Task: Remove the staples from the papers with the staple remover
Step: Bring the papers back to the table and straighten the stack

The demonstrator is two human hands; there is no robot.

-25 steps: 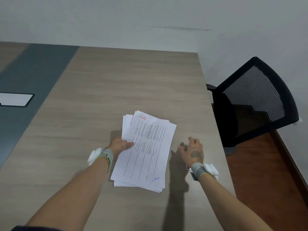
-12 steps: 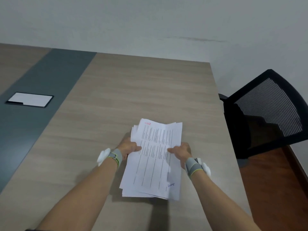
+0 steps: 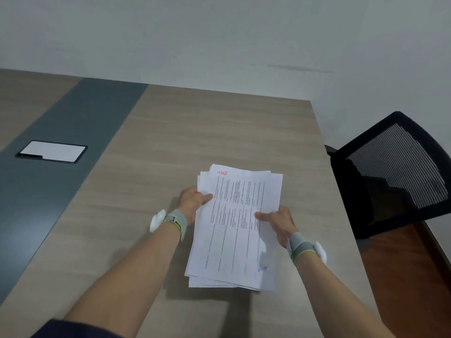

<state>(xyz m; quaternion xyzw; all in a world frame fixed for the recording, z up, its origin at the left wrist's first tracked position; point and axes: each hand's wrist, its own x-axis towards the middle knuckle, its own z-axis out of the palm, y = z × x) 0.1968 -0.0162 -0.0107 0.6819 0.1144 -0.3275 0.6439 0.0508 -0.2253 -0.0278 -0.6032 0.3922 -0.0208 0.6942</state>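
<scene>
A stack of printed white papers (image 3: 234, 230) with a red logo at the top is lifted a little above the wooden table (image 3: 195, 132), casting a shadow below it. My left hand (image 3: 192, 201) grips the stack's left edge, thumb on top. My right hand (image 3: 278, 223) grips the right edge, thumb on the top sheet. No staple remover shows anywhere in the view, and no staples can be made out on the sheets.
A black mesh office chair (image 3: 395, 172) stands just past the table's right edge. A dark grey strip (image 3: 73, 142) runs along the table at the left, with a white-lidded cable hatch (image 3: 52, 151) set in it. A pale wall is behind.
My right hand moved left from the table onto the stack's right edge and gripped it. Both hands have raised the papers off the table. The camera tilted up.
</scene>
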